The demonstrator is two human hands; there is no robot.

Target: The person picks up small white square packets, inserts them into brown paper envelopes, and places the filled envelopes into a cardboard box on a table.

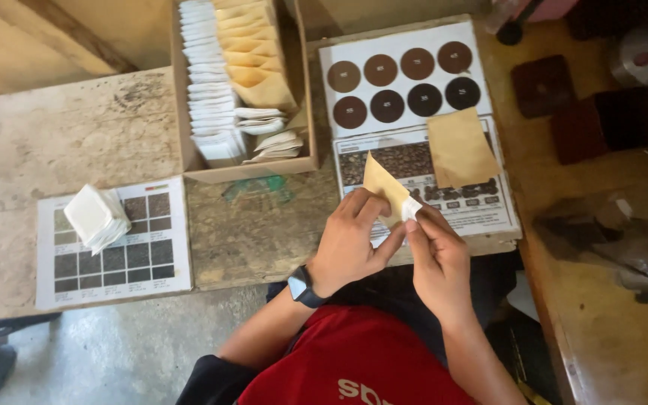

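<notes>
My left hand and my right hand meet in front of me, both pinching a small tan paper envelope held upright. A bit of white paper sticks out at its lower right corner, between my right fingers. A black watch is on my left wrist. Just beyond the hands lies another tan envelope on a printed chart of brown colour discs.
A cardboard box behind holds rows of white packets and tan envelopes. A stack of white packets rests on a grey swatch chart at left. Dark blocks and a metal tool lie on the wooden bench at right.
</notes>
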